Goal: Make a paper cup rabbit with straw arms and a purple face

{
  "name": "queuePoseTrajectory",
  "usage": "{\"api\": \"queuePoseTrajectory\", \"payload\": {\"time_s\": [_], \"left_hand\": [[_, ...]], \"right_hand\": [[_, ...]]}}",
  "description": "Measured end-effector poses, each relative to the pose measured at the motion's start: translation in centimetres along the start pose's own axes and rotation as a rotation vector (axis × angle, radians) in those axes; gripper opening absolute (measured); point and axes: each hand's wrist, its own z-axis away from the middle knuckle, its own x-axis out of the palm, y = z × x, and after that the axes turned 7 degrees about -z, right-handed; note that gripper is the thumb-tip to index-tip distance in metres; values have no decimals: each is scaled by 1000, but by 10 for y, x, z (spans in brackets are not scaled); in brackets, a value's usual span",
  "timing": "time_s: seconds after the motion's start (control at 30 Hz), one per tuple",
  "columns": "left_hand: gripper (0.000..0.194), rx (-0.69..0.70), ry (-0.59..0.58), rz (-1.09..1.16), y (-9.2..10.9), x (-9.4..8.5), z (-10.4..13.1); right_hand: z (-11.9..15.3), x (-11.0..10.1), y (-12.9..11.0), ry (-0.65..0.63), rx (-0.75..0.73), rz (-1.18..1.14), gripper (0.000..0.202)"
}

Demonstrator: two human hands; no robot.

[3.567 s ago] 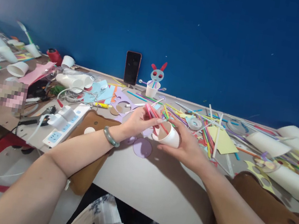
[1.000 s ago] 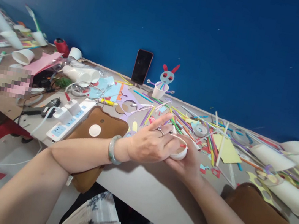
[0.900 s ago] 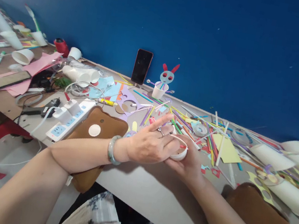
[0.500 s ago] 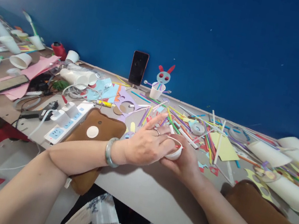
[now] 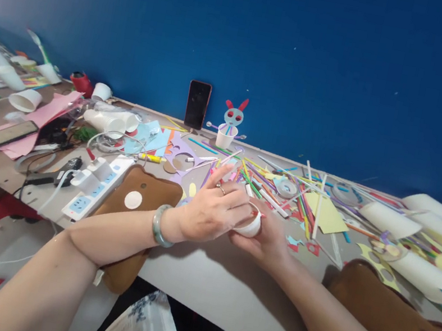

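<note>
A small white paper cup (image 5: 250,226) is tilted toward me, low over the table's front part. My right hand (image 5: 270,238) wraps round it from the right and below. From the left, my left hand (image 5: 212,212) curls its fingers over the rim and partly into the mouth, while the index finger points up and away. Whatever the left fingertips press inside is hidden. Beyond the hands stands a paper-cup figure (image 5: 226,137) with a blue round face, red ears and straw-like arms. A pale yellow-eared paper piece (image 5: 192,189) is half hidden behind my left hand.
Coloured straws (image 5: 261,179), a tape roll (image 5: 286,188) and paper scraps cover the table beyond my hands. A phone (image 5: 197,105) leans on the blue wall. Left are a power strip (image 5: 101,190) and a brown cushion (image 5: 144,186); right, stacked paper cups (image 5: 433,274).
My view has shifted slightly, so the scene sits a little further left. Both hands stay at the paper cup, which is turned or tilted slightly; the left fingers remain at its mouth.
</note>
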Motion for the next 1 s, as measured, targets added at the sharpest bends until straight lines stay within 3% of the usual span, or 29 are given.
{"api": "queuePoseTrajectory", "payload": {"time_s": [0.2, 0.4, 0.6, 1.0], "left_hand": [[26, -12, -32, 21, 2, -1, 1], [16, 4, -149, -49, -10, -5, -3], [21, 107, -120, -162, -14, -7, -6], [22, 128, -75, -130, -6, -6, -3]], "right_hand": [[-4, -4, 2, -57, -31, -36, 25], [9, -7, 22, 62, 8, 94, 40], [16, -4, 32, 92, -28, 174, 49], [16, -3, 24, 40, -32, 61, 48]]}}
